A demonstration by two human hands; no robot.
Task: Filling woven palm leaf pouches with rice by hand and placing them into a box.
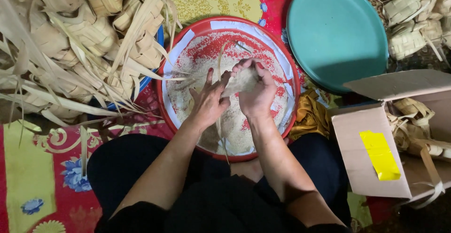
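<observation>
One small woven palm-leaf pouch (240, 80) sits in the middle of the frame, held between both hands just above the red round tray (188, 31) of uncooked rice (235, 120). We judge the pouch light and springy; the leaf strips are thin, stiff along their length, and could crease or slip out of the weave if pressed hard. With grains inside it would be heavier and would spill through its opening when tilted. We would take it by its corners and flat sides, not by the loose strip ends.

The right hand (258, 94) cups the pouch from the right side, fingers curled over its upper edge, grasping it. The left hand (206, 102) has its fingers spread and bent toward the left side of the pouch, touching it; whether it pinches a strip we cannot tell. Both forearms come up from the lower centre of the frame, over the dark-clothed lap.

At the upper left lies a heap of woven pouches (89, 35) with long leaf ends. At the upper right is a teal plate (336, 33), and at the right edge a cardboard box (371, 157) with more pouches inside. A patterned floor mat (28, 176) lies under everything.
</observation>
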